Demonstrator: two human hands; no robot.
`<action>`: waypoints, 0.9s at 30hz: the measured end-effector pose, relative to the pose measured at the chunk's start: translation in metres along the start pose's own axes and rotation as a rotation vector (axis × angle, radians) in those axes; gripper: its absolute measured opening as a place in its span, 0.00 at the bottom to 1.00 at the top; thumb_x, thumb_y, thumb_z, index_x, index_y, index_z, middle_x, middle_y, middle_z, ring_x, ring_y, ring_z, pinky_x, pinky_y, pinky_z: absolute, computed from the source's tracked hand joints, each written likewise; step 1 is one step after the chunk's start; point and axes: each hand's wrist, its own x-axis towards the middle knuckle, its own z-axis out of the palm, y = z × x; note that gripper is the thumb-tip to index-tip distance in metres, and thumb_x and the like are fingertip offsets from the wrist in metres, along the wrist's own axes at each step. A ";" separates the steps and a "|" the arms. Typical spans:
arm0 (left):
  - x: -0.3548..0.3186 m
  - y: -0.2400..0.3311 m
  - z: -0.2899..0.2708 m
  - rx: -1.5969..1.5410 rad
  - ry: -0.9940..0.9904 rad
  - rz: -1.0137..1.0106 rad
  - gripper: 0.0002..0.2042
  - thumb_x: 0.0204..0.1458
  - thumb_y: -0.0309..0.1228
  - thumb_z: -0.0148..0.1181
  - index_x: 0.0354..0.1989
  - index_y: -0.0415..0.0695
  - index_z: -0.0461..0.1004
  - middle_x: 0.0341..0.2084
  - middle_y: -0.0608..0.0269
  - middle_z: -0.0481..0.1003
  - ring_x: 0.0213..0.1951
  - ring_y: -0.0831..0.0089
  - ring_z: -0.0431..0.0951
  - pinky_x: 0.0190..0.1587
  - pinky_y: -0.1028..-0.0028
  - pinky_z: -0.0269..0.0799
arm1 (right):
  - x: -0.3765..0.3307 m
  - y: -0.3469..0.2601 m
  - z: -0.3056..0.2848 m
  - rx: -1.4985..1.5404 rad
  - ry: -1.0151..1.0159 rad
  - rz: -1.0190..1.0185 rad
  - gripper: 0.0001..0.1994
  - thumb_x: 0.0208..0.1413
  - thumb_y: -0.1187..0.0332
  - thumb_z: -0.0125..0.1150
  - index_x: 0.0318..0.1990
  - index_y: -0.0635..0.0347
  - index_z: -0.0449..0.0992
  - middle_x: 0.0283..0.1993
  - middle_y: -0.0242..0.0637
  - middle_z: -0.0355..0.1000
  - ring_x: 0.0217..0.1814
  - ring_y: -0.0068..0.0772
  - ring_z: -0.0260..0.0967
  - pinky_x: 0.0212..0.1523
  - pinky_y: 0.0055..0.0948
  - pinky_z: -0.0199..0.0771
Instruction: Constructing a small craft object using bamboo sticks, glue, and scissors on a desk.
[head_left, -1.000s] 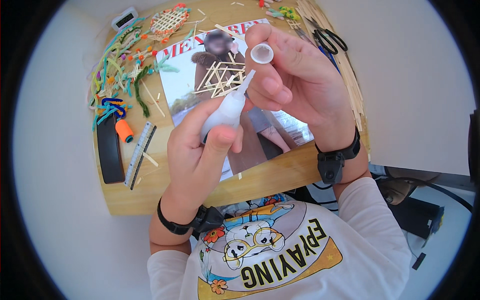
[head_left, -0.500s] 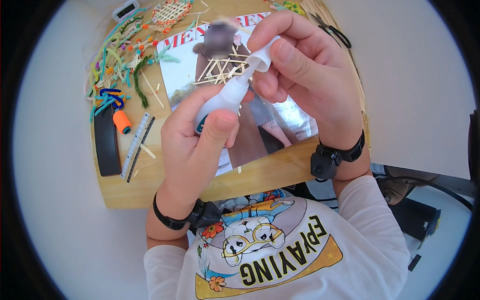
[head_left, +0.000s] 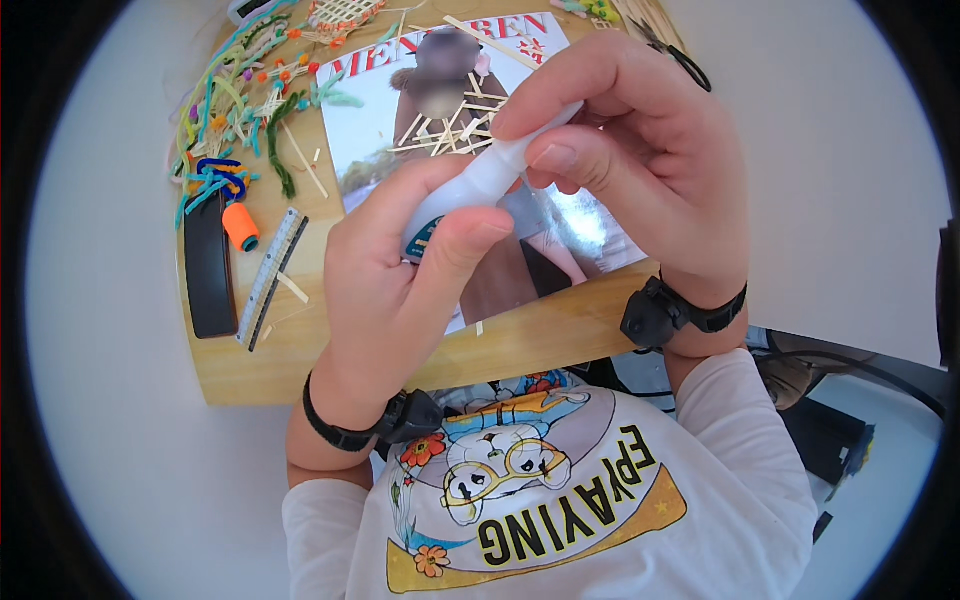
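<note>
The left hand [head_left: 385, 250] is wrapped around a white bottle [head_left: 455, 203], its thumb lying along the near side, and the bottle slants up toward the right. The right hand [head_left: 645, 170] pinches a white cap [head_left: 545, 130] between thumb and fingers; the cap sits over the bottle's nozzle end, so the two hands nearly meet. Both are held above a magazine [head_left: 365, 135] lying on the worktop [head_left: 300, 365]. Just beyond the bottle, thin sticks [head_left: 450, 138] lie crossed over one another on the cover. To the left, a ruler [head_left: 268, 285] rests aslant, with an orange spool [head_left: 240, 227] and a long black case [head_left: 208, 270] near it. Farther up that side is a tangle of coloured pipe cleaners [head_left: 285, 155], beside a round woven piece [head_left: 340, 12]. Black-handled scissors [head_left: 685, 65] lie past the right hand, partly hidden behind it.
</note>
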 end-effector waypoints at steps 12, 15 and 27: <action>0.003 0.008 -0.011 0.043 -0.095 -0.037 0.14 0.48 0.38 0.66 0.34 0.38 0.76 0.23 0.65 0.75 0.26 0.80 0.71 0.29 0.80 0.66 | -0.014 0.002 -0.004 -0.591 -0.070 -0.256 0.13 0.44 0.74 0.61 0.40 0.63 0.75 0.34 0.40 0.74 0.35 0.41 0.72 0.35 0.29 0.72; 0.003 0.010 -0.010 0.003 -0.151 -0.047 0.14 0.48 0.36 0.66 0.34 0.38 0.76 0.22 0.66 0.74 0.24 0.81 0.71 0.27 0.80 0.66 | -0.006 -0.003 -0.013 -0.759 -0.169 -0.433 0.13 0.41 0.70 0.63 0.38 0.63 0.74 0.29 0.38 0.71 0.29 0.41 0.68 0.29 0.31 0.68; -0.002 0.008 -0.010 0.552 -0.205 0.343 0.18 0.41 0.41 0.69 0.34 0.40 0.75 0.21 0.62 0.74 0.22 0.69 0.73 0.26 0.75 0.65 | -0.026 -0.015 -0.009 -0.647 -0.335 -0.085 0.06 0.49 0.71 0.59 0.31 0.62 0.70 0.21 0.42 0.64 0.23 0.47 0.63 0.22 0.37 0.60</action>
